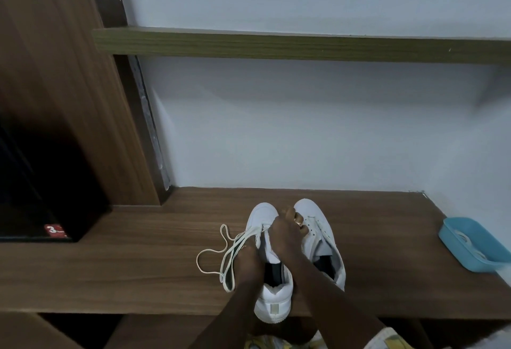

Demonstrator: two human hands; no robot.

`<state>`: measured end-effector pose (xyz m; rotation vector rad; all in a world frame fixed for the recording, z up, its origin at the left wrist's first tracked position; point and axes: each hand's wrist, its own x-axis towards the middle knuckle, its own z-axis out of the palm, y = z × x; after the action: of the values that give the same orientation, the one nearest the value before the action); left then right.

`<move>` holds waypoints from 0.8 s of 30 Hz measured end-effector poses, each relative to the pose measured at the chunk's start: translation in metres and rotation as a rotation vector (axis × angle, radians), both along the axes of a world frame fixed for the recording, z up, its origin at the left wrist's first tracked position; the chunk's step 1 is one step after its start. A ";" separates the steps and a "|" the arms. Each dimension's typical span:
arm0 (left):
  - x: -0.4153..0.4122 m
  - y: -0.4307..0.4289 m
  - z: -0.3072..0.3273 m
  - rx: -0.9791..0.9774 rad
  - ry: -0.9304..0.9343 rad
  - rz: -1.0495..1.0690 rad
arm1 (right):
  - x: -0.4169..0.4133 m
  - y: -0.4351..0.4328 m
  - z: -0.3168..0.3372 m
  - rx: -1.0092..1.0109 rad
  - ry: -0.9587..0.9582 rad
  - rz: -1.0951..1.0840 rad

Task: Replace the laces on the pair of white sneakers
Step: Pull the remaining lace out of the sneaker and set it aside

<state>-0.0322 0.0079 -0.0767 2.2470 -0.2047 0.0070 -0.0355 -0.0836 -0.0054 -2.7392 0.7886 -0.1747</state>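
On the wooden shelf stand two sneakers, left sneaker beside right sneaker. The left hand lies against the left one over its loose lace, fingers hidden. The right hand curls above the tongue, grip unclear. A blue tray is cut off.

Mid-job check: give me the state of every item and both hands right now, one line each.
Left sneaker: upright on the desk, lace partly pulled out.
Lace: loose, looping onto the desk.
Right sneaker: upright, eyelets bare.
Blue tray: at desk's right end, something white inside.
Left hand: on left sneaker's side by the lace; grip unclear.
Right hand: fingers curled over left sneaker's eyelets; pinch hidden.
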 end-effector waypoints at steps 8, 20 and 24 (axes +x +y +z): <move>0.002 0.002 0.014 0.283 0.023 -0.016 | -0.012 -0.038 0.004 0.012 -0.176 -0.440; -0.005 0.002 0.017 0.050 -0.005 -0.039 | -0.001 0.007 -0.006 -0.059 0.023 0.172; -0.004 0.003 0.017 0.069 -0.016 -0.021 | -0.002 0.011 -0.007 -0.074 0.040 0.136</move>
<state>-0.0367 0.0111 -0.0596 2.3143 -0.2400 0.0065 -0.0372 -0.0727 -0.0126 -2.8622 0.6139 -0.1237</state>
